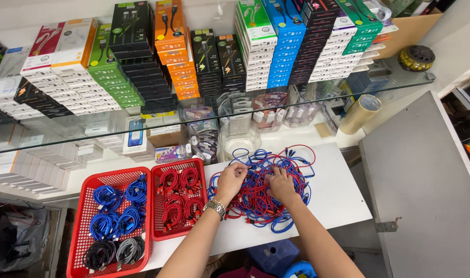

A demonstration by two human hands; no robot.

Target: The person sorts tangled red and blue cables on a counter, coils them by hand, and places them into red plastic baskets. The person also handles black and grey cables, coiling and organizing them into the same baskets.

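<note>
A tangled heap of red and blue cables (260, 203) lies on the white table (333, 195). My left hand (231, 180), with a metal watch on its wrist, rests on the heap's left side, fingers pinching strands at the top. My right hand (281, 184) sits on the middle of the heap, fingers curled into the cables. To the left stand two red baskets: the smaller one (155, 206) holds coiled red cables (179, 198), the larger one (80, 226) holds coiled blue cables (116, 208) and black and grey coils (114, 252).
A glass shelf (317, 95) above the table carries several stacks of coloured cable boxes (194, 56). Under it are clear tubs (240, 135) and small packages. A roll of tape (359, 113) sits at the right, beside a grey panel (425, 175). A blue stool (273, 256) stands below the table.
</note>
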